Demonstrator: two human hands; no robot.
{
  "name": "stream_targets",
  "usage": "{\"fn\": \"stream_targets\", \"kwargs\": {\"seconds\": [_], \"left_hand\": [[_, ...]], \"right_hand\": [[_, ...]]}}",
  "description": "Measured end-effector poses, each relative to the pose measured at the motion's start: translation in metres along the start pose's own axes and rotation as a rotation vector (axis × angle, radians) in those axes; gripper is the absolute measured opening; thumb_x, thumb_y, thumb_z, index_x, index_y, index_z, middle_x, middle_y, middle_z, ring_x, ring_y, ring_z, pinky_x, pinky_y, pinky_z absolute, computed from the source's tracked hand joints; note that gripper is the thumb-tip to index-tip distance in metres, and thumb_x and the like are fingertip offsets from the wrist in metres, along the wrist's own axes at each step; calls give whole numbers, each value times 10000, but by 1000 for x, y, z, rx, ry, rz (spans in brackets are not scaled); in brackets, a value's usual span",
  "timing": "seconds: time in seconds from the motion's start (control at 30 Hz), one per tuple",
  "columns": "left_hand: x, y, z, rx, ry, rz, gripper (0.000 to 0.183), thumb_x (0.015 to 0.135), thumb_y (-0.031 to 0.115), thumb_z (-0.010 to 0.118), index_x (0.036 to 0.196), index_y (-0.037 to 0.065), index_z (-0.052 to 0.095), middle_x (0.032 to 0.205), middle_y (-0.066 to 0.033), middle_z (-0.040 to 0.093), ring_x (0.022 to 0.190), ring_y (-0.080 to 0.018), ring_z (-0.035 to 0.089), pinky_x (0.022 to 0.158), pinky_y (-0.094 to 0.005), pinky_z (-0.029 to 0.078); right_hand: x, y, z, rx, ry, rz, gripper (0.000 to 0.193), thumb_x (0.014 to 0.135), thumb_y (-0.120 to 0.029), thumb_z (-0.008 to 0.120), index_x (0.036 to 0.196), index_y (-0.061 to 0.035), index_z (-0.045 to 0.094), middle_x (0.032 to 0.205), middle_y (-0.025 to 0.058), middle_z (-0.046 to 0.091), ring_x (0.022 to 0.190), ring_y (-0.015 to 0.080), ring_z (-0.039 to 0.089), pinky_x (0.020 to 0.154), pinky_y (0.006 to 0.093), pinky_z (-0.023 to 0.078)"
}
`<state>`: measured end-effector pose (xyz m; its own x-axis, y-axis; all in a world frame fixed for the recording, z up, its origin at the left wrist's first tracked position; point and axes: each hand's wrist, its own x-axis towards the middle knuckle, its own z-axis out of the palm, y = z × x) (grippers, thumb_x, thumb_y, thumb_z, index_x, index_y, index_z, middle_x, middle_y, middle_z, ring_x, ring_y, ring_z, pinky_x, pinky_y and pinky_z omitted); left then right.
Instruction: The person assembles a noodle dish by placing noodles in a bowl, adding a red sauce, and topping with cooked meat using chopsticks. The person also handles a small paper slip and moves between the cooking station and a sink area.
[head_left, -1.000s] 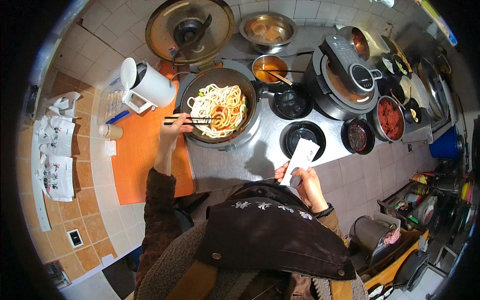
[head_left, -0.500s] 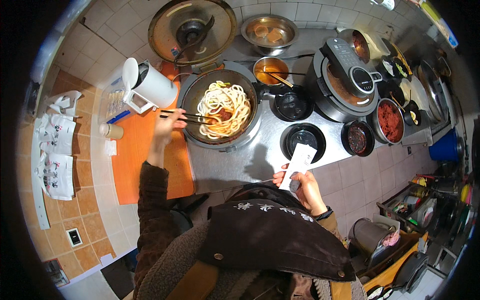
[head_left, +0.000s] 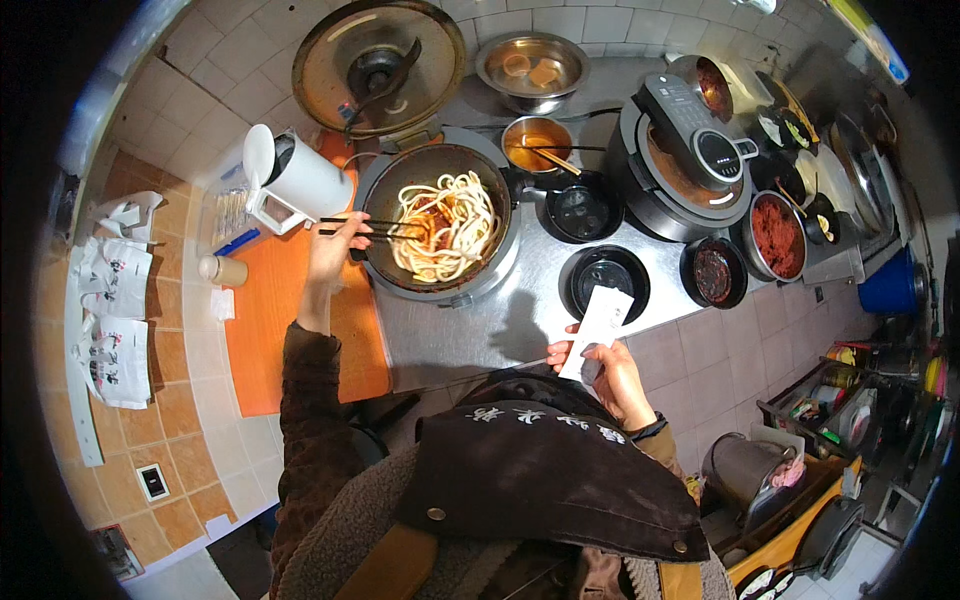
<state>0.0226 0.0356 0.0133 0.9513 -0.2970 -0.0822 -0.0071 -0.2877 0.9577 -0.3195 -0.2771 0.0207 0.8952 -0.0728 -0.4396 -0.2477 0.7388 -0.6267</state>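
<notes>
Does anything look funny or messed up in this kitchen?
A little: the white kettle left of the pan has its lid open instead of closed. The noodles in the pan look patchy too, reddish in places, pale in others.

on the orange board (head_left: 300,340) a white kettle (head_left: 318,185) is standing, and its lid is standing open. just left of the board, a small jar (head_left: 224,271) is resting. near the back wall, a steel basin (head_left: 535,102) is holding two pale pieces. in front of it, a small pot (head_left: 510,160) is containing orange liquid, and a pair of chopsticks (head_left: 556,160) is leaning inside. to the right, a grey cooker (head_left: 640,190) is standing near a steel bowl (head_left: 750,238), which is holding red food (head_left: 780,235). at the left wall, white bags (head_left: 124,270) are hanging.
</notes>
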Motion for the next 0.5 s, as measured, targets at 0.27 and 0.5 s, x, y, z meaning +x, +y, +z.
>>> {"fn": "stream_targets", "kwargs": {"seconds": [0.27, 0.5], "left_hand": [[-7, -15, 33, -223, 80, -31, 287, 969, 206, 561, 1086, -43, 646, 891, -99, 664, 642, -147, 632, 609, -251, 528], [-24, -11, 31, -154, -107, -105, 285, 969, 189, 546, 983, -77, 648, 862, -151, 694, 668, -181, 680, 602, -267, 566]], "right_hand": [[7, -8, 6, 93, -53, 26, 509, 807, 27, 402, 1313, 75, 371, 1175, 294, 574, 1040, 350, 625, 916, 431, 524], [8, -19, 6, 165, -179, 2, 616, 806, 104, 419, 1406, 32, 299, 1273, 276, 526, 1163, 336, 566, 978, 427, 501]]}}
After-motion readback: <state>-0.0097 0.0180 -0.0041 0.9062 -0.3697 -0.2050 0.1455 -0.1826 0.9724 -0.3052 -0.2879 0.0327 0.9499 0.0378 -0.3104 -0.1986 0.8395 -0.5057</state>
